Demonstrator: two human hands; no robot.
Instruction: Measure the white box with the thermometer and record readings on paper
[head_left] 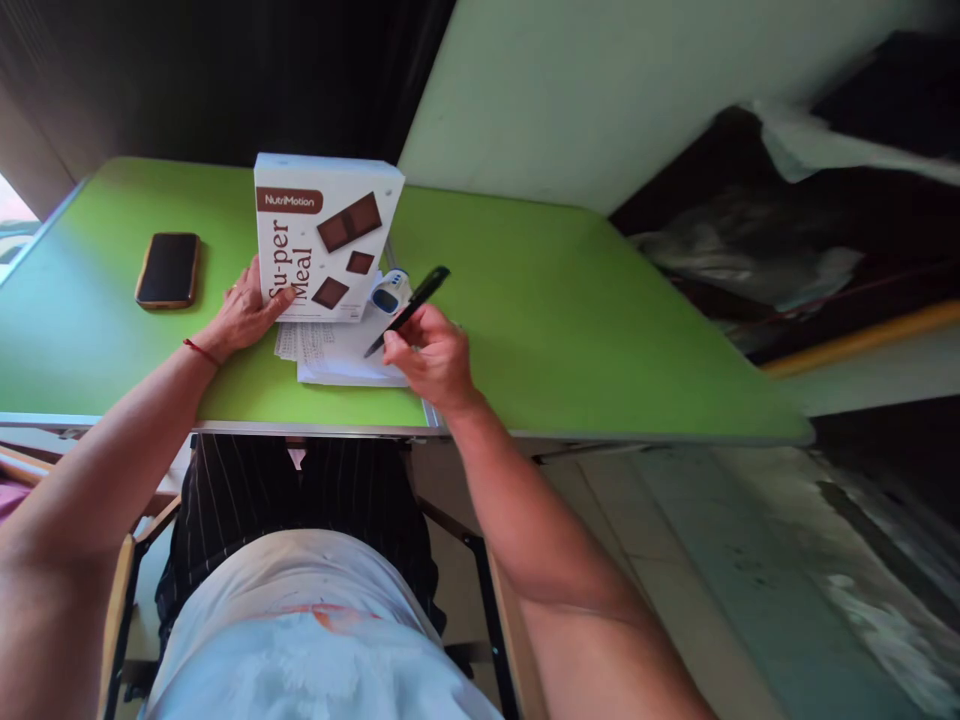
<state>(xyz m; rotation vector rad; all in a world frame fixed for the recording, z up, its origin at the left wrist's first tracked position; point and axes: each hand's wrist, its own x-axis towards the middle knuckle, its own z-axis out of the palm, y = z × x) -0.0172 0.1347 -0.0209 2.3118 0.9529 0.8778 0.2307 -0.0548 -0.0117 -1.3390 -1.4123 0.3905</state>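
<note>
A white box point(330, 260) printed "NutriMotion Su-per Meal" with brown chocolate pieces stands upright on the green table. My left hand point(251, 305) grips its lower left side, thumb across the front and fingers behind. In my right hand point(433, 355) is a black pen point(409, 312), its tip pointing down and left over the papers. White paper sheets point(349, 358) lie in front of the box, some with rows of print at the left. Just right of the box sits a small white device with a dark display point(388, 292), partly hidden by the box and pen.
A phone point(169, 270) in a brown case lies on the left of the green table point(570, 310). A pale wall rises behind it. Off the right end are dark shelves with plastic-wrapped items point(750, 260). The table's front edge runs close to my lap.
</note>
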